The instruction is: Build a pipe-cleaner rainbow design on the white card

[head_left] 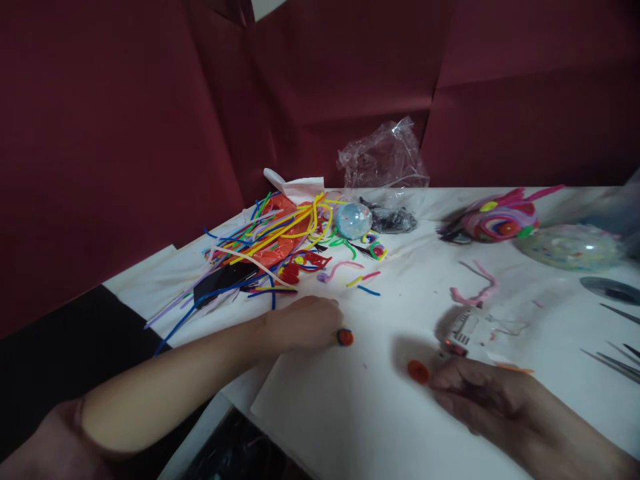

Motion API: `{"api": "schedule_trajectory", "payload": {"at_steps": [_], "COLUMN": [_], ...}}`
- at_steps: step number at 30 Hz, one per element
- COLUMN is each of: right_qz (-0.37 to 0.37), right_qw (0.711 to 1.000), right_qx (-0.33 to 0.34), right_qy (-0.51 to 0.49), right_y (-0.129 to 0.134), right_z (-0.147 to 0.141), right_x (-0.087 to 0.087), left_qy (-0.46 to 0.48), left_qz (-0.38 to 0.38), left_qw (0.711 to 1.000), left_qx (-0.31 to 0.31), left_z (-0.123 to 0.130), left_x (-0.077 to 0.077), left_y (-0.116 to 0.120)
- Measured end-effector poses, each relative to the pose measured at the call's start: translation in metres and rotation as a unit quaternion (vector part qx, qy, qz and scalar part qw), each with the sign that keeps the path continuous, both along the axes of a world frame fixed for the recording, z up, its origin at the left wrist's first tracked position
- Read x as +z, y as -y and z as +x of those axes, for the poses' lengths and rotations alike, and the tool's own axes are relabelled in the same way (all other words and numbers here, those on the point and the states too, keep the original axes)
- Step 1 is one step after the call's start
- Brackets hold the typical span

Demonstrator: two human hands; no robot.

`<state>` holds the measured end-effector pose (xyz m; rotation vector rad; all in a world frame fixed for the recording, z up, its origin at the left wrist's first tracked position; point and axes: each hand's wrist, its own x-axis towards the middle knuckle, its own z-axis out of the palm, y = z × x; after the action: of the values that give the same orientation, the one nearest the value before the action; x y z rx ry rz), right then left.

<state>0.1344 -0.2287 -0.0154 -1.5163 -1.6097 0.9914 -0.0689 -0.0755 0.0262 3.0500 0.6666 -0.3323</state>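
Observation:
My left hand (307, 323) is closed low over the white table, its fingertips at a small round piece (345, 337), orange in the middle with a dark blue rim. Between the thumb and fingers of my right hand (480, 400) is an orange disc (419, 372), held just above the surface. Right behind that hand lies a small white device (467, 330) with a reddish glow at its near end. Short pipe cleaner pieces (369, 291) and a pink curled strand (477, 290) lie farther back.
Colourful pipe cleaners (260, 240) are heaped at the left back. A clear ball (354, 220) and a plastic bag (385, 160) stand behind. At the right are a pink decorated object (500, 217), a clear speckled shape (570, 247), a tape roll (611, 291) and pointed tools (613, 363).

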Motion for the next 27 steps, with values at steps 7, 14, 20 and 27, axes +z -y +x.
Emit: {"api": "schedule_trajectory", "payload": {"at_steps": [7,14,20,27], "right_qz": [-0.008,-0.021,-0.043,-0.029], "right_qw": [0.999,0.999,0.997,0.997], "right_qx": [0.004,0.049,0.061,0.057], "right_qy": [-0.033,0.013,0.038,0.047], "right_y": [0.001,0.000,0.002,0.003], "right_z": [0.001,-0.001,0.000,-0.004], "right_x": [-0.010,-0.014,-0.013,-0.009], "left_qy": [-0.053,-0.095,-0.096,-0.131], "left_qz": [0.022,0.024,0.020,-0.049], "left_qw": [0.998,0.995,0.995,0.988], "left_qx": [0.011,0.000,-0.002,0.072], "left_z": [0.010,0.026,0.027,0.032], "left_x": [0.006,0.011,0.013,0.024], "left_y": [0.003,0.012,0.018,0.018]}}
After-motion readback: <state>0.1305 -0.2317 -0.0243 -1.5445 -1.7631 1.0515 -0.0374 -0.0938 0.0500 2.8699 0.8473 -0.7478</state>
